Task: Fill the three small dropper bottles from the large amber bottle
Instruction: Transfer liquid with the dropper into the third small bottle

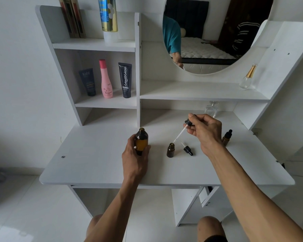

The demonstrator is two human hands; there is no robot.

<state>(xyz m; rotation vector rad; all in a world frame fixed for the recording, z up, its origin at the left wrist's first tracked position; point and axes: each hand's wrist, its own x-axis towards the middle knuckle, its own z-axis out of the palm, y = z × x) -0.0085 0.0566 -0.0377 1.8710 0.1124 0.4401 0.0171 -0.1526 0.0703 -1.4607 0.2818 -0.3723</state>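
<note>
The large amber bottle stands uncapped on the white desk, and my left hand is wrapped around its lower half. My right hand pinches a long glass dropper by its black bulb, tilted, with the tip right at the mouth of a small open amber bottle. A short black dropper cap lies on the desk just right of that bottle. Another small capped dropper bottle stands behind my right wrist, partly hidden.
A clear glass perfume bottle stands at the back of the desk under the shelf; another with a gold neck sits on the shelf above. Tubes and a pink bottle fill the left cubby. A round mirror hangs behind.
</note>
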